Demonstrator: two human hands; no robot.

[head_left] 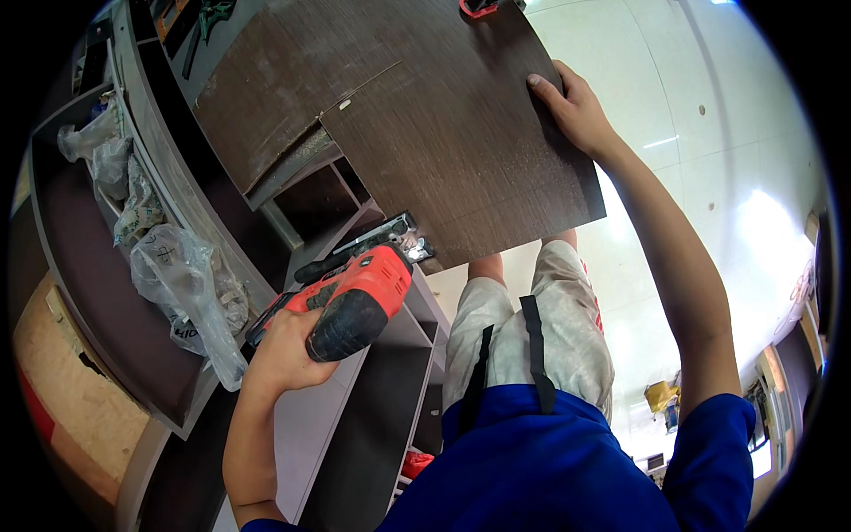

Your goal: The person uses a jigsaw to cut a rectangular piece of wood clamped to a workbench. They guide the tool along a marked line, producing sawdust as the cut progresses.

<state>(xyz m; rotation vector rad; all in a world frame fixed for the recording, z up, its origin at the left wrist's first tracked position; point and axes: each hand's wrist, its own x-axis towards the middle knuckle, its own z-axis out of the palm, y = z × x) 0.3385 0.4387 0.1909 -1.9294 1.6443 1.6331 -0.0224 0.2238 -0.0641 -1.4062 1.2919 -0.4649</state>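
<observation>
My left hand (288,350) is wrapped round the handle of a red and black cordless jigsaw (363,297). The jigsaw's metal shoe rests at the near left corner of a dark brown wood-grain board (461,142). Fine pale dust lies on the board, and a narrow cut with a ragged end runs across it. An opening in the board beside the cut shows the compartments below. With the thumb on top and the fingers over the side, my right hand (572,111) grips the board's right edge. The jigsaw's blade is hidden.
Crumpled clear plastic bags (182,279) lie on the shelving at left. A green-handled tool (213,16) sits at the far left, and a red and black thing (479,9) at the board's far edge. Open dark shelves (368,434) stand below; pale floor tiles (683,115) extend right.
</observation>
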